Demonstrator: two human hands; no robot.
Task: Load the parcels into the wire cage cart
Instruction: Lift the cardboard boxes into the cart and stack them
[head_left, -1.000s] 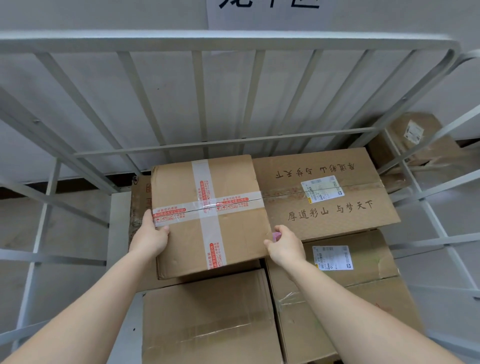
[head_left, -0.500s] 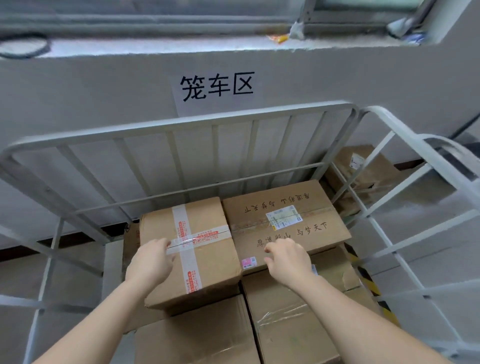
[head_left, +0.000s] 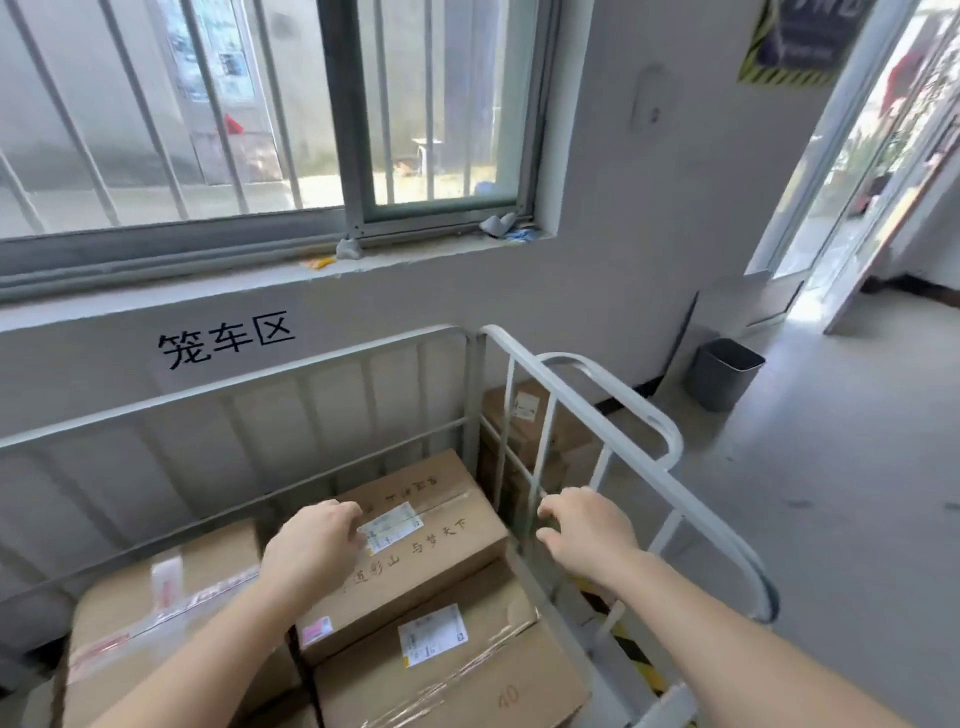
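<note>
Parcels in the wire cage cart (head_left: 234, 387) are stacked in tiers against its back rail. The left hand (head_left: 317, 545) is over the near edge of the printed parcel (head_left: 441, 540), with its fingers loosely curled and nothing gripped. Whether it touches the cardboard cannot be told. The right hand (head_left: 587, 530) is level with it beside the side panel (head_left: 542, 457), fingers likewise loosely curled and empty. Whether its fingertips touch a bar cannot be told. Neither hand carries a load, so the step in hand is judged to be release and clearance, not placement.

The printed parcel rests on a lower parcel (head_left: 467, 680), and its right end sits close to the side panel. The taped parcel (head_left: 156, 613) sits just beside it on the left at the same tier. The tight side-by-side fit is judged to keep the tier from shifting. A further parcel (head_left: 519, 431) stands outside the cart, beyond the side panel, and is judged to be awaiting loading. A grey bin (head_left: 724, 374) stands well apart by the wall, and a wall sign (head_left: 226, 340) is fixed above the back rail.
</note>
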